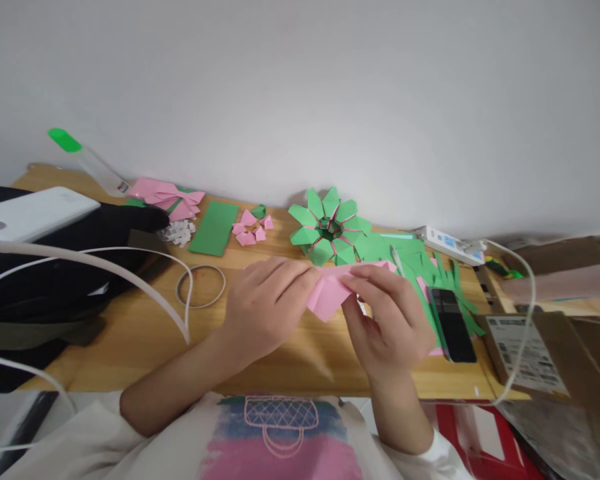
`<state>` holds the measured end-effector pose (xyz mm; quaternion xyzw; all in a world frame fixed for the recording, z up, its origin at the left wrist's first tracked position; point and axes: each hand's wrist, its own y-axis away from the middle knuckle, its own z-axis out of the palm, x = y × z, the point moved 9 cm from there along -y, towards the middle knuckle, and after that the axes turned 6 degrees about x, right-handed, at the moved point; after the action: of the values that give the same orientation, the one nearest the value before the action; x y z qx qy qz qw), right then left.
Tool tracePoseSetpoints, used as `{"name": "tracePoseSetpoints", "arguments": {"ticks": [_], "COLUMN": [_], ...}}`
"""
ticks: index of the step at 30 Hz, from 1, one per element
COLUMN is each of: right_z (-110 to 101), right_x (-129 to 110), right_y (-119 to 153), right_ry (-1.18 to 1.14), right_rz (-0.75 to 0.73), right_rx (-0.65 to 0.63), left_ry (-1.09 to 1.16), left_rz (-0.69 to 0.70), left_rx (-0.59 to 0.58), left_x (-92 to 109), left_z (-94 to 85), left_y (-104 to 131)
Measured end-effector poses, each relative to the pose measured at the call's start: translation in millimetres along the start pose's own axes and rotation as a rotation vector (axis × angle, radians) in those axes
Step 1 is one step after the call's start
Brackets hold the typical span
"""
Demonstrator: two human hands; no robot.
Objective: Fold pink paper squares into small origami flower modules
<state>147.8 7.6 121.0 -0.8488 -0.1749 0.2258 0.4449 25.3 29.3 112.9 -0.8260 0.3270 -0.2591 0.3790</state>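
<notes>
A folded piece of pink paper (329,298) is held between both hands above the table's front half. My left hand (273,300) is closed on its left side, back of the hand toward me, so the fingertips are mostly hidden. My right hand (387,313) pinches the right part of the paper between thumb and fingers. Just behind the hands stands a green paper flower (331,227) with pink edges at its centre. Left of it lie small folded pink paper pieces (251,230) and a green paper rectangle (214,229).
A phone (453,325) lies at the right by green paper strips (463,293). Behind are a power strip (447,243) and a pen (397,260). A cardboard box (540,353) borders the right side. White cables (145,287) cross the left, near a rubber-band-like ring (200,267).
</notes>
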Motion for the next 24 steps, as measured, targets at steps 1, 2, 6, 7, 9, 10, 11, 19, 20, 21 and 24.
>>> {"name": "tracePoseSetpoints", "arguments": {"ticks": [1, 2, 6, 7, 9, 10, 11, 19, 20, 21, 24], "right_z": [-2.1, -4.1, -10.7, -11.2, -11.7, -12.2, -13.7, -18.4, -12.0, -5.2, 11.7], "right_x": [-1.8, -3.9, -11.8, -13.3, -14.4, -12.7, -9.2, 59.6, 67.1, 73.2, 88.8], "right_y": [0.3, 0.6, 2.3, 2.7, 3.1, 2.8, 2.1, -7.0, -6.1, -4.1, 7.4], "right_ry": [0.004, 0.01, 0.036, 0.037, 0.036, 0.042, 0.056, -0.233, -0.373, -0.499, -0.699], "right_rz": [-0.013, -0.026, -0.051, -0.053, -0.05, -0.038, -0.017, 0.256, 0.318, 0.391, 0.66], "right_rx": [0.008, 0.017, 0.061, 0.07, 0.088, 0.102, 0.125, 0.051, -0.02, -0.084, -0.183], "left_ry": [-0.006, -0.007, 0.042, 0.068, 0.101, 0.105, 0.102, 0.371, 0.435, 0.492, 0.595], "left_rz": [0.015, 0.021, -0.015, -0.024, -0.011, 0.001, 0.012, -0.191, -0.266, -0.352, -0.602], "left_rx": [-0.003, -0.01, -0.04, -0.043, -0.038, -0.034, -0.024, -0.002, -0.029, -0.067, -0.191], "left_x": [0.7, 0.9, -0.9, -1.1, 0.5, 1.3, 1.6, -25.0, -31.0, -37.0, -51.8], "left_z": [-0.4, -0.8, -2.5, -2.9, -3.7, -3.9, -4.3, 2.5, 7.2, 13.0, 29.9], "left_y": [-0.3, -0.6, 0.2, 0.7, 1.8, 2.3, 2.6, 7.7, 10.2, 13.7, 28.4]}}
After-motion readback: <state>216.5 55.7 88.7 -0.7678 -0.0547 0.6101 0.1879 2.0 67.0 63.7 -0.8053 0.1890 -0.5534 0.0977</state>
